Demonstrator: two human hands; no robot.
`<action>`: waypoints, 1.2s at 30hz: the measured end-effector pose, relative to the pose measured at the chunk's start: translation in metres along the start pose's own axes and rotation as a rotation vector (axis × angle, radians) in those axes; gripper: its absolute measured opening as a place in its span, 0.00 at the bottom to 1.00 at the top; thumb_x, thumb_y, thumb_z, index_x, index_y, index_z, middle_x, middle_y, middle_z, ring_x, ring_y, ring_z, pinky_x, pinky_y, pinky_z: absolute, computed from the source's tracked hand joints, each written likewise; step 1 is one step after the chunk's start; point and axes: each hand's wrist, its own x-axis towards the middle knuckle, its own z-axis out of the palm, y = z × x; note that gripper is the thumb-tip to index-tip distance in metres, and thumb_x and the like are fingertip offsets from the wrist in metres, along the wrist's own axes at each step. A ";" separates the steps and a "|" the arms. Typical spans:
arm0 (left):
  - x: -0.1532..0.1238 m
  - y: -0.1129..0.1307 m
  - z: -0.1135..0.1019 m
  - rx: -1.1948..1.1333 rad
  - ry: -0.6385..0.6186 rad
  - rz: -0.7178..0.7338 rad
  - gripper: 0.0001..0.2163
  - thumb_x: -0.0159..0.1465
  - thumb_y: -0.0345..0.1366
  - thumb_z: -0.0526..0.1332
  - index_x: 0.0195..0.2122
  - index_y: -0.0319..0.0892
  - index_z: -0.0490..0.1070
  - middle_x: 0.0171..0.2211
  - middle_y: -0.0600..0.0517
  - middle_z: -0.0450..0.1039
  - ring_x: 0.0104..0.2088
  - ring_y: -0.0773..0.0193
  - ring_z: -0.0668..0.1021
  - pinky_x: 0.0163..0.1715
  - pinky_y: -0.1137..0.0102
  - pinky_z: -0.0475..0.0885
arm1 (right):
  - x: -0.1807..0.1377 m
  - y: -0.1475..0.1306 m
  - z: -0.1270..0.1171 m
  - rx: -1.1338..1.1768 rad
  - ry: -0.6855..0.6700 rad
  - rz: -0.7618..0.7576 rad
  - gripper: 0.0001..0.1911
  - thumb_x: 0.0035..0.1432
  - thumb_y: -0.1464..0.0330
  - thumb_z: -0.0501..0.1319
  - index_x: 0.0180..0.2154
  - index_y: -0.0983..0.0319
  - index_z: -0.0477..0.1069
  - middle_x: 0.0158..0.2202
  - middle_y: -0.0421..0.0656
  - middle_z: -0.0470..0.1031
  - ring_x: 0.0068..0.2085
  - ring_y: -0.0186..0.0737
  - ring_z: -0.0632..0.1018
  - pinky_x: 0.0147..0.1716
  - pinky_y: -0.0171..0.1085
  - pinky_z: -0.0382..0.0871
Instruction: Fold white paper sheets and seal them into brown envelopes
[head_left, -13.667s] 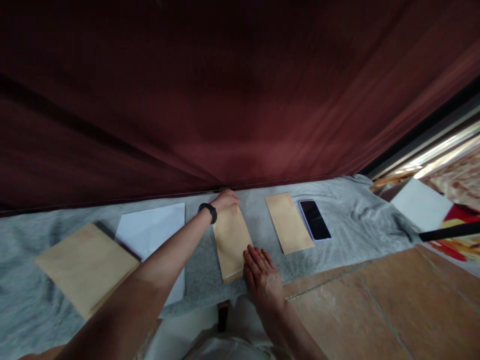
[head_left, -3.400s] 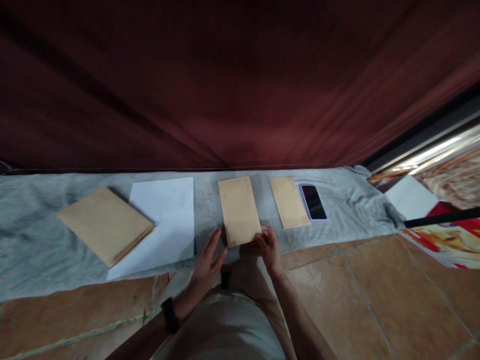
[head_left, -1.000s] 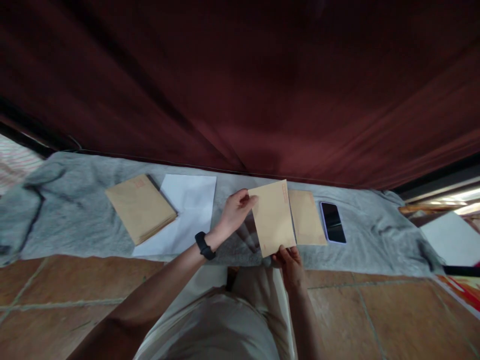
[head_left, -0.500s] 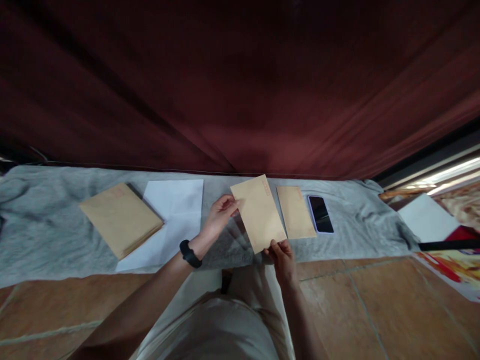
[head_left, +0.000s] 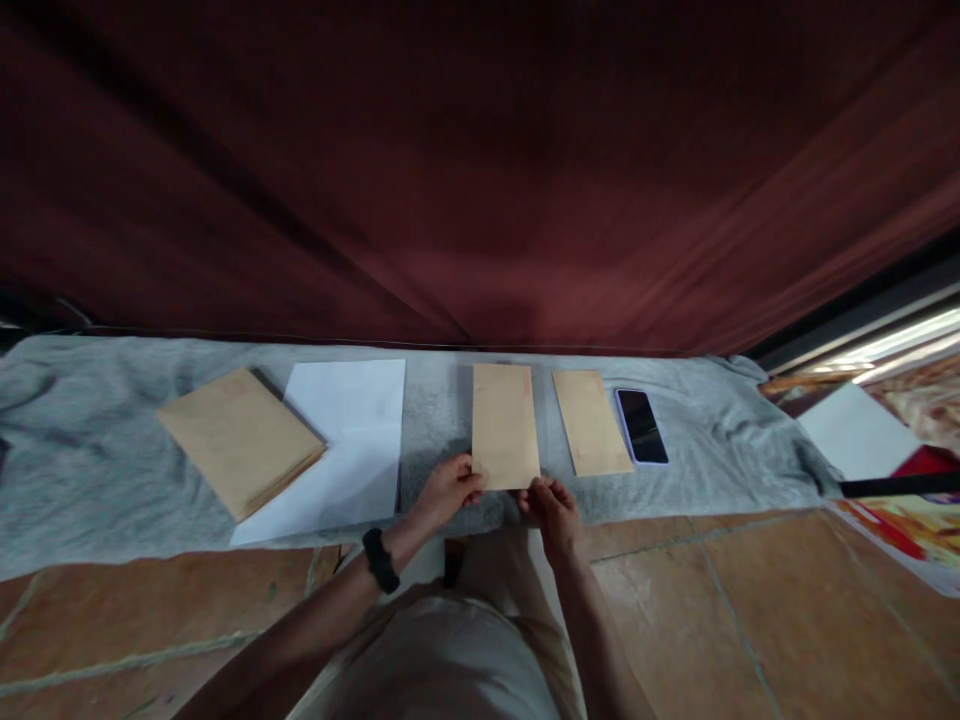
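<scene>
1. Tan rectangular paper envelope, tilted half a second ago, is now held square over the grey cloth-covered bench, near its front edge.
2. Left hand has shifted from the envelope's left side to pinch its near-left corner.
3. Right hand grips the near-right corner.

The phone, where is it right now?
In the head view, the phone lies on the grey cloth, right of the picture's centre, just to the right of the rightmost brown envelope.
</scene>
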 end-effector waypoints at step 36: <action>-0.035 -0.048 0.009 1.591 -0.208 1.004 0.28 0.64 0.36 0.64 0.65 0.35 0.65 0.71 0.39 0.56 0.72 0.51 0.56 0.72 0.57 0.49 | 0.020 -0.005 -0.020 -0.926 0.028 -0.365 0.21 0.55 0.51 0.61 0.39 0.62 0.77 0.31 0.46 0.81 0.30 0.43 0.79 0.28 0.37 0.73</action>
